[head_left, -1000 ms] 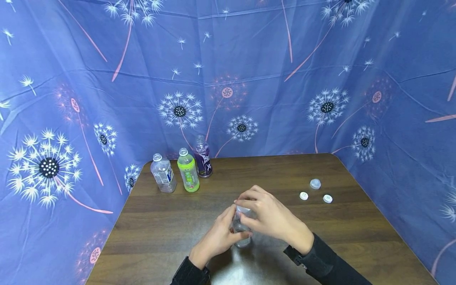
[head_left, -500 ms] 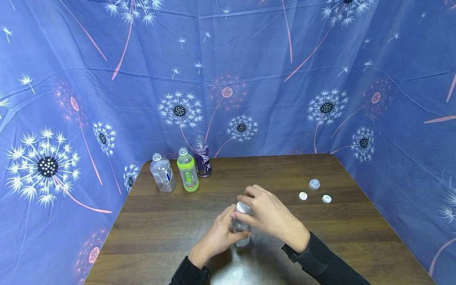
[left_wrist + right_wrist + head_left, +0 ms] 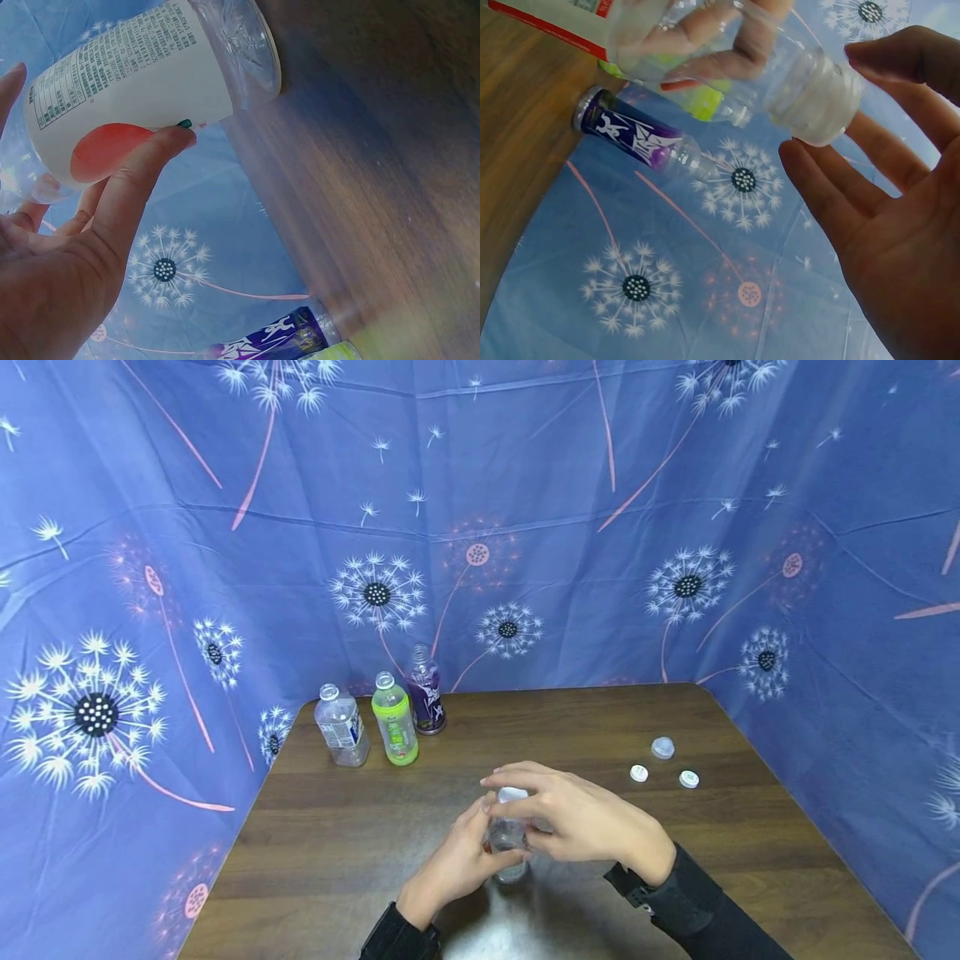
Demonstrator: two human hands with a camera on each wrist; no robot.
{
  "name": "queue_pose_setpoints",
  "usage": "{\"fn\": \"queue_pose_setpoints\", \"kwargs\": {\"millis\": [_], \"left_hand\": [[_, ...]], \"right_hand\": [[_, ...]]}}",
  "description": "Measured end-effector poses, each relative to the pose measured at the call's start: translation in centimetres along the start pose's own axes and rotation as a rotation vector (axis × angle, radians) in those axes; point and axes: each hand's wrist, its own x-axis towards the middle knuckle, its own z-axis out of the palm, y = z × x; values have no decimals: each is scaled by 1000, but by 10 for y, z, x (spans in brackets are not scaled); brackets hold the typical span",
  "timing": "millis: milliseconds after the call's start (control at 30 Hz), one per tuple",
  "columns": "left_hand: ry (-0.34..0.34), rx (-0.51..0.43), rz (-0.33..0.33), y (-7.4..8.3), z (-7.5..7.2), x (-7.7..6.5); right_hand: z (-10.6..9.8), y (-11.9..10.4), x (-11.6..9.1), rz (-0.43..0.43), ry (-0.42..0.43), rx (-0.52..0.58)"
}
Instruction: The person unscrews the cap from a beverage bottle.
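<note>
Near the middle of the table in the head view, a clear plastic bottle (image 3: pixel 506 835) stands with a whitish cap (image 3: pixel 512 794) on its neck. My left hand (image 3: pixel 459 862) grips its body. The left wrist view shows a white label (image 3: pixel 165 71) with small print and a red fruit picture. Around the top of the bottle is my right hand (image 3: pixel 588 817). In the right wrist view its fingers are spread loosely about the translucent cap (image 3: pixel 831 105), not squeezing it. The left hand's fingers (image 3: pixel 754 45) show at the bottle's shoulder in that view.
At the table's back left stand a clear bottle (image 3: pixel 345 731), a green-labelled bottle (image 3: pixel 395 722) and a purple bottle (image 3: pixel 427 693), all capless. Three loose caps, one clear (image 3: pixel 663 747) and two white (image 3: pixel 639 773), lie on the right. A blue dandelion-print cloth (image 3: pixel 585 577) hangs behind.
My right hand has turned about the cap and its fingers have loosened and spread, with the wrist shifting slightly right. The left hand and the bottle stay put.
</note>
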Motion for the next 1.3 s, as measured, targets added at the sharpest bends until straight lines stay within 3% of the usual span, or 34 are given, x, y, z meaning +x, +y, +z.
{"fn": "queue_pose_setpoints", "kwargs": {"millis": [233,567,800,1067,1300], "left_hand": [[16,-10,55,-1,4,0],[39,5,39,2,4,-2],[43,11,41,4,5,-1],[28,3,31,4,4,0],[23,13,9,3,3,0]], "right_hand": [[-2,3,1,-36,-12,0],[-3,7,6,-12,8,-2],[-2,3,11,56,20,-102],[3,-4,20,192,50,-237],[2,-4,20,231,26,-202]]}}
